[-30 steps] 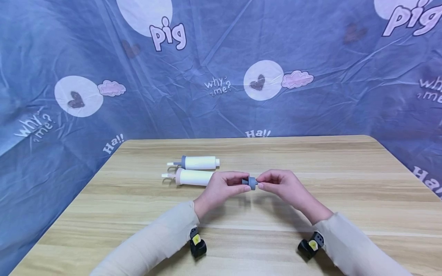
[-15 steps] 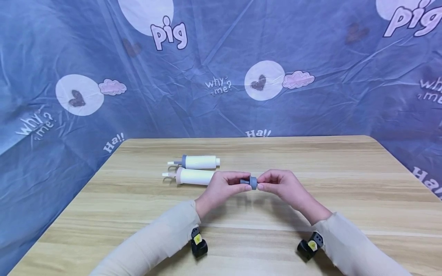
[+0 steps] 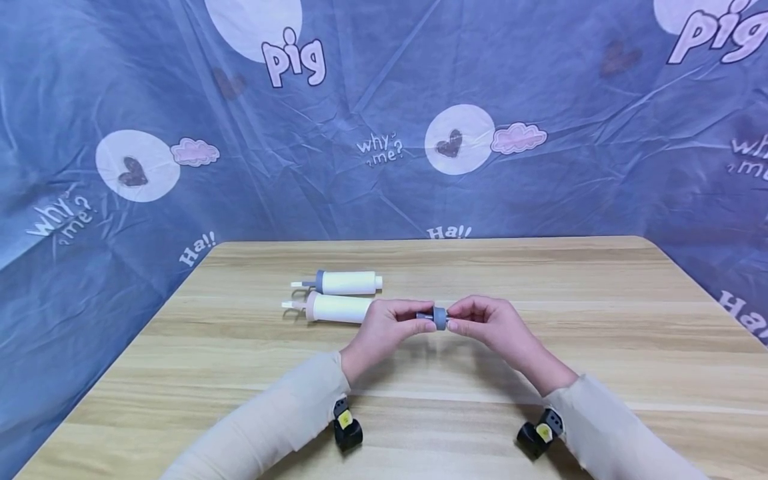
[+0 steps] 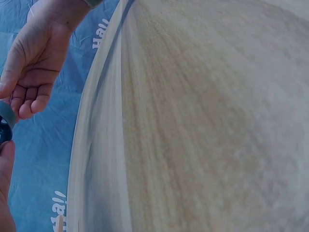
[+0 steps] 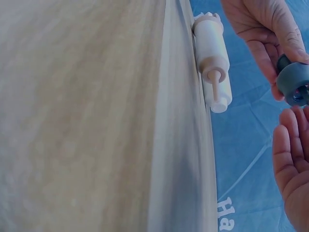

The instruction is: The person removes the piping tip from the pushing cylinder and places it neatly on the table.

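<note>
Between both hands, above the table, is a small blue-grey plastic part (image 3: 440,319), a round cap with a narrower stem on its left. My left hand (image 3: 389,328) pinches the stem end between thumb and fingertips. From the right, my right hand (image 3: 491,325) pinches a thin piece that sticks out of the cap. In the right wrist view the cap (image 5: 293,81) has a hollow open end, with a thin dark piece inside it near the right fingertips. The left wrist view catches just the edge of the cap (image 4: 7,116).
Left of the hands lie two white cylinders with narrow white-tipped ends, one with a blue-grey collar (image 3: 348,283), one with a pink collar (image 3: 339,309) partly behind my left hand. All are on a wood-grain table (image 3: 570,280). A printed blue cloth (image 3: 336,187) hangs behind.
Both hands stay nearly in place. The cap has shifted slightly right from the left fingertips. The thin piece at its right dipped from sight half a second ago and shows again.
</note>
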Tool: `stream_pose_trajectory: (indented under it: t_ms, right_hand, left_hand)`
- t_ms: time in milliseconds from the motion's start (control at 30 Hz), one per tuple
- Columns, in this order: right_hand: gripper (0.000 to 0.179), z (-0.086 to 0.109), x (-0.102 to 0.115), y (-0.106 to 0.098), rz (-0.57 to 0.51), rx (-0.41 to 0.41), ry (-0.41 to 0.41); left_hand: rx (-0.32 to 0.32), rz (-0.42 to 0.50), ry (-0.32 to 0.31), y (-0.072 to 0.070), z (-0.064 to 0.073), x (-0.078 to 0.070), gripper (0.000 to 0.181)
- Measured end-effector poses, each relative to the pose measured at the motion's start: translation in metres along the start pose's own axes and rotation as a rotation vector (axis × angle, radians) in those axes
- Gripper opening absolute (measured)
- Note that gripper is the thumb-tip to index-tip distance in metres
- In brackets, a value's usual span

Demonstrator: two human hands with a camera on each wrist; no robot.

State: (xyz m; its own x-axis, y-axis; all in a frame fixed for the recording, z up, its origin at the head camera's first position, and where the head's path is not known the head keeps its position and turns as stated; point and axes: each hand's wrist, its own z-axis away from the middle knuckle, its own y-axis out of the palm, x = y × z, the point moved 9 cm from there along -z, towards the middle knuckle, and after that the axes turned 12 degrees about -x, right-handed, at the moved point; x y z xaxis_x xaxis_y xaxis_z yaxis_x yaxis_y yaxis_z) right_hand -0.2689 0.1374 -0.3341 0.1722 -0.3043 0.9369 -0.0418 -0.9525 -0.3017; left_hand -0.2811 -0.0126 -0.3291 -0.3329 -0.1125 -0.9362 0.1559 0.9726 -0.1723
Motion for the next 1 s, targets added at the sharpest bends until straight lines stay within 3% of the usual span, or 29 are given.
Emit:
stream_pose_trajectory:
  t_ms: [200, 533, 1000]
  right_hand:
    - [0.036, 0.0000, 0.0014, -0.0006, -0.037, -0.004, -0.034]
    - [0.044, -0.0003, 0.0039, 0.0046, -0.109, 0.025, -0.052]
    - [0.045, 0.0003, 0.0033, 0.0064, -0.081, 0.014, -0.051]
  left_hand:
    - [-0.031, -0.012, 0.002, -0.0031, -0.0015, -0.0018, 0.037]
    - [-0.029, -0.001, -0.005, -0.0027, -0.0031, -0.0037, 0.035]
    - [-0.011, 0.048, 0.030, 0.0040, -0.0008, -0.0071, 0.035]
